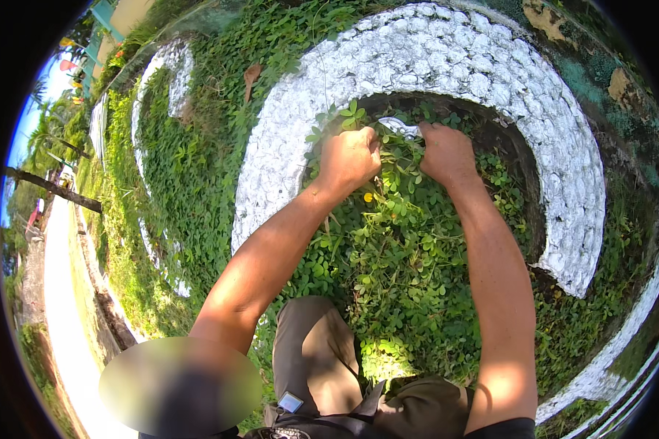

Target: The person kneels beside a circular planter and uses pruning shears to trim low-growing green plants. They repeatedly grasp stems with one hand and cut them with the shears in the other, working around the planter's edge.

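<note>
My right hand (446,152) is closed around one end of a curved metal blade (400,127), perhaps a sickle, whose handle is hidden in the fist. The blade lies among leafy ground-cover plants (401,219), just inside a curved band of white-painted stones (417,49). To the blade's left, my left hand (351,153) is closed on green stems of the ground cover, with leaves showing above the knuckles. A small yellow flower (368,197) stands below the hands.
My bent knees in brown trousers (316,351) are on the near side. More white-painted shapes (181,82) lie in the greenery to the left. A mossy wall or rock surface (587,82) is at the upper right. A pale road (63,274) runs along the far left, beside a leaning trunk (55,189).
</note>
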{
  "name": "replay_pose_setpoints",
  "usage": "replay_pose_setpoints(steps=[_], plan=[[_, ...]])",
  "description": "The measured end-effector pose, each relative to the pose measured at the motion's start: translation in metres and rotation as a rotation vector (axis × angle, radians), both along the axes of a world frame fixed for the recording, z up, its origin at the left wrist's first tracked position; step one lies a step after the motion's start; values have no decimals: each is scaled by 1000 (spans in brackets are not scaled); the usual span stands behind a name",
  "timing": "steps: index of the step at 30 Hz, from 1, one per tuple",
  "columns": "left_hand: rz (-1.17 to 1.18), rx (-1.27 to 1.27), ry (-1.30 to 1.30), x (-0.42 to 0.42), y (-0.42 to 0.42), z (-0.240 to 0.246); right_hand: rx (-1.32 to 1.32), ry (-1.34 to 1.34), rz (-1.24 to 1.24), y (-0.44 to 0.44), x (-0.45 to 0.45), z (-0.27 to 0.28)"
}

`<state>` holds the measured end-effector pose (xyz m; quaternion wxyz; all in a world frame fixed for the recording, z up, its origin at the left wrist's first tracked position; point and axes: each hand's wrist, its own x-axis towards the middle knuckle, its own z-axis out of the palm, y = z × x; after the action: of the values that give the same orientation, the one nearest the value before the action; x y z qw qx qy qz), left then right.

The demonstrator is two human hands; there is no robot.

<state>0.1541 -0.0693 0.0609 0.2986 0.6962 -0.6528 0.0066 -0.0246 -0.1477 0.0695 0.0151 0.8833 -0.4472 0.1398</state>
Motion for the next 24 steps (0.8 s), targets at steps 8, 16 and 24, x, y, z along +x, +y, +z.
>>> replay_pose_setpoints(steps=[8, 16, 24], plan=[[10, 94, -56, 2, 1, -4, -131, 46, -330, 7, -44, 8], [28, 152, -99, -7, -7, -5, 44, 52, -305, -19, -41, 1], [38, 167, -115, -7, -4, -7, -88, 72, -276, -13, -31, 9]])
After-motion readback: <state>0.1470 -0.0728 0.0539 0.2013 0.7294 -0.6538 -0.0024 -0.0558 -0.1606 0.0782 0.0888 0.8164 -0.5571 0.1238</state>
